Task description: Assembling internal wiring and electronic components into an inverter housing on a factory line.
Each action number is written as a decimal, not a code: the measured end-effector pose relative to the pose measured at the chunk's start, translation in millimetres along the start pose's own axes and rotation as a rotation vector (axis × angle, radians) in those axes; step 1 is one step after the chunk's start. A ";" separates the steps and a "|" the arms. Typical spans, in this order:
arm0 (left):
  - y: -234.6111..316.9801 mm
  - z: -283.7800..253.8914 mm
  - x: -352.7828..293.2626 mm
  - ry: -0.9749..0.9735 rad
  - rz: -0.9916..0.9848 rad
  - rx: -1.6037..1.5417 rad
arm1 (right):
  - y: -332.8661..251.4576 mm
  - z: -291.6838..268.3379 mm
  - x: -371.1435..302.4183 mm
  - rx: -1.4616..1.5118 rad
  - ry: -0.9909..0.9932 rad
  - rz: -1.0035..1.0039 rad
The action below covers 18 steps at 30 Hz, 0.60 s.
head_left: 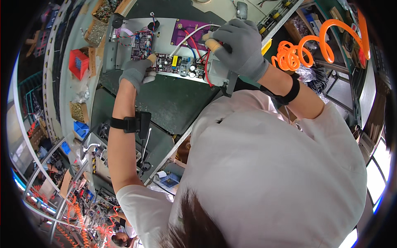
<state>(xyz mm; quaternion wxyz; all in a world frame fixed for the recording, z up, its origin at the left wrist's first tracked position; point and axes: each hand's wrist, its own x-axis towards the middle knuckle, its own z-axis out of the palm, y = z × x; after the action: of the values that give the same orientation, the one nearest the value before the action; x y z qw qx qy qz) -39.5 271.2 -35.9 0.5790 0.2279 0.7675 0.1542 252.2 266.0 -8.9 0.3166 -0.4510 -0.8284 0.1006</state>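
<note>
A shallow grey metal chassis [165,29] lies in front of me. It carries a purple circuit board [178,36], a long board with a yellow-wrapped part [175,61], and a smaller board [141,44] at its left. My left hand [135,73], in a grey glove with pale fingertips, grips the chassis's near edge beside the long board. My right hand [242,47], gloved alike, is over the right end with curled fingers close to red wires [205,68] and a white cable [182,41]. What those fingers hold is mostly hidden. A grey block-like piece [241,10] shows just beyond that hand.
A dark green work surface [165,97] lies under the chassis. Parts boxes [97,33], a red bin [78,64] and a blue bin [81,129] line the left. An orange coiled hose [306,49] hangs at right. Another person [122,237] is far off, lower left.
</note>
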 end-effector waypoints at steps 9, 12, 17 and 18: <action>-16.4 -1.4 8.5 0.045 0.028 0.011 | 5.2 3.0 -3.9 0.031 -0.003 -0.023; -10.7 -4.8 3.0 -0.013 -0.011 -0.143 | 6.1 2.9 -4.9 -0.022 -0.036 -0.001; -7.7 -1.6 4.7 -0.024 -0.044 -0.120 | 6.9 1.1 -4.0 -0.041 -0.037 -0.014; -5.7 -1.3 3.5 -0.004 -0.055 -0.116 | 8.1 0.5 -4.4 -0.040 -0.031 -0.029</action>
<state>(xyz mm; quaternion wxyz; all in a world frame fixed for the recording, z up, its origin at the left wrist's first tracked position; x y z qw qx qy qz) -42.5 268.3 -41.2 0.5969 0.1731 0.7619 0.1822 259.1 267.1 -14.8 0.2961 -0.4435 -0.8415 0.0864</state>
